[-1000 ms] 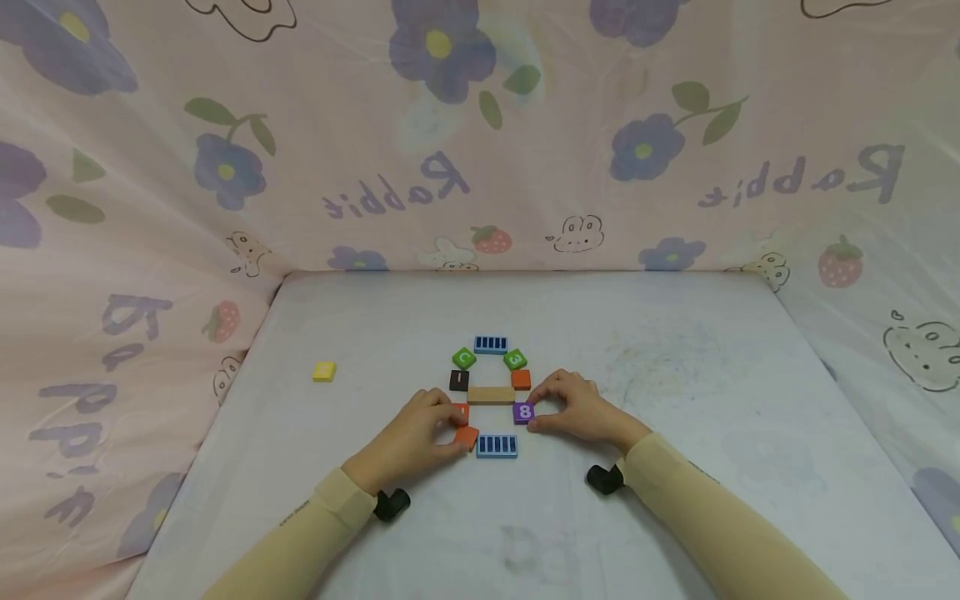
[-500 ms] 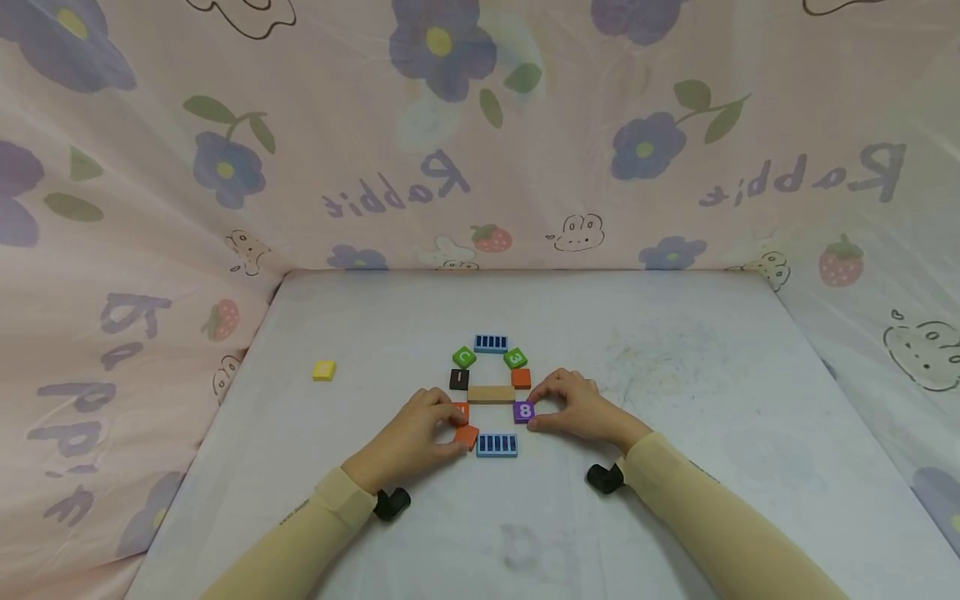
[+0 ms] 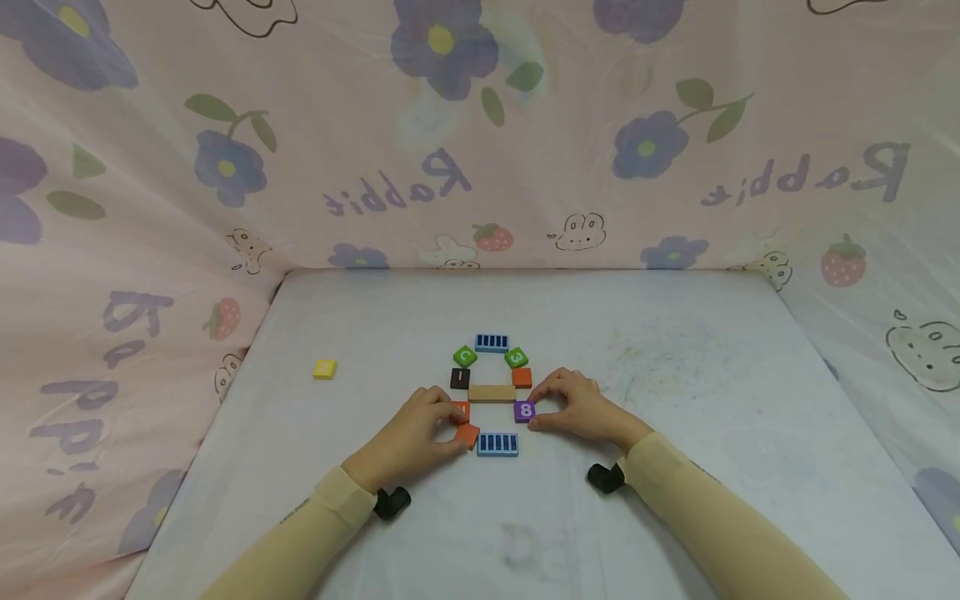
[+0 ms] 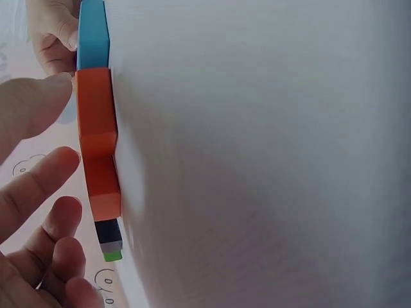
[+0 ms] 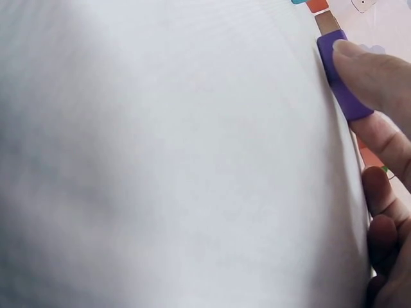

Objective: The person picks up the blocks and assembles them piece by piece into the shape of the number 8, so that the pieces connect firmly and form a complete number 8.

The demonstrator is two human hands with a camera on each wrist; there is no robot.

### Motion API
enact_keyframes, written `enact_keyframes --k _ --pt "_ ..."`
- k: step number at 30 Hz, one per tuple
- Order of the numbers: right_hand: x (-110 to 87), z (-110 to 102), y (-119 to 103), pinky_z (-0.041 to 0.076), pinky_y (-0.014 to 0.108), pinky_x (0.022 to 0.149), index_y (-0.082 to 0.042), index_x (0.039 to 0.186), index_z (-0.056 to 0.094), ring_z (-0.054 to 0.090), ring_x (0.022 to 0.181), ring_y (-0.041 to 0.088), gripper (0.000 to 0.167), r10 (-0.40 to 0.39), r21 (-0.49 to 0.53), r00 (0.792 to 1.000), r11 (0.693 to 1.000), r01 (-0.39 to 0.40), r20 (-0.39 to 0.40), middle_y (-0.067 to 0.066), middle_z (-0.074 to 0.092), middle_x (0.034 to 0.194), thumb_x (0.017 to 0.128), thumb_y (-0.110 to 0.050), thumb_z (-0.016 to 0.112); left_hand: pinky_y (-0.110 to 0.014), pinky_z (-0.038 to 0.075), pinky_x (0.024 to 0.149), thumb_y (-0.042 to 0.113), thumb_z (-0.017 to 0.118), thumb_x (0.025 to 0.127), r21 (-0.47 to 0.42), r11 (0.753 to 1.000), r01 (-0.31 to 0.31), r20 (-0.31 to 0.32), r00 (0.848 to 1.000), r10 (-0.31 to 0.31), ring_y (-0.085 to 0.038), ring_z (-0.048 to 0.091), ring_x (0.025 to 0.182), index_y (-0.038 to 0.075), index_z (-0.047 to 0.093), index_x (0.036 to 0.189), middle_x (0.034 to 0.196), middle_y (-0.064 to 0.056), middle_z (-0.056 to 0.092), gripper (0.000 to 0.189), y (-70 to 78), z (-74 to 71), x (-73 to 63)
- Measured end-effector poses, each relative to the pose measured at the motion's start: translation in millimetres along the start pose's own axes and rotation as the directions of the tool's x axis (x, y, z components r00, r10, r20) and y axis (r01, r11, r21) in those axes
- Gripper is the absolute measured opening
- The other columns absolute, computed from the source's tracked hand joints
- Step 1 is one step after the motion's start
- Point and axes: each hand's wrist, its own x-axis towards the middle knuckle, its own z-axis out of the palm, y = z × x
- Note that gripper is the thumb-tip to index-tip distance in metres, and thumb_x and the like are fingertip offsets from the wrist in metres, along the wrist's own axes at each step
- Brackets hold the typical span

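My left hand [image 3: 412, 433] is at the lower left of a ring of small tiles. Its thumb and index finger bracket a tilted orange tile [image 3: 467, 436], while the index tip partly covers a red tile [image 3: 464, 411] just above. In the left wrist view, both fingertips meet the orange tile's [image 4: 96, 106] edge. My right hand [image 3: 576, 407] pinches a purple tile [image 3: 524, 411] marked 8 between thumb and index finger. The purple tile [image 5: 340, 74] appears edge-on in the right wrist view. Between the hands lie a wooden bar [image 3: 492, 394] and a blue slotted tile [image 3: 497, 445].
Farther up the ring are a black tile [image 3: 460, 378], an orange-red tile [image 3: 522, 378], two green tiles [image 3: 465, 356] and another blue slotted tile [image 3: 492, 342]. A yellow tile [image 3: 325, 369] lies apart at the left. Patterned cloth [image 3: 525, 192] surrounds the white table [image 3: 637, 533].
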Motion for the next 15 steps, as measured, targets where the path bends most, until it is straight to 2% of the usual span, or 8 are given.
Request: enact_keyframes --k 5,15 --pt "0.3 0 0 0.021 0.043 0.09 -0.037 0.097 0.068 0.041 0.112 0.017 0.028 0.005 0.002 1.0 1.0 -0.005 0.002 -0.011 0.053 0.111 0.075 -0.048 0.081 -0.031 0.043 0.092 0.042 0.075 0.083 0.002 1.0 0.017 -0.006 1.0 -0.017 -0.009 0.042 0.104 0.027 0.069 0.107 0.108 0.012 0.051 0.028 -4.1 -2.6 0.2" --pt "-0.1 0 0 0.02 0.043 0.091 -0.037 0.097 0.068 0.041 0.112 0.017 0.027 -0.002 0.005 1.0 1.0 0.002 -0.001 -0.01 0.053 0.112 0.075 -0.046 0.081 -0.033 0.043 0.091 0.037 0.078 0.081 -0.043 0.996 0.077 -0.066 0.995 -0.08 -0.011 0.043 0.103 0.021 0.07 0.106 0.107 0.007 0.053 0.031 -17.6 -10.3 0.3"
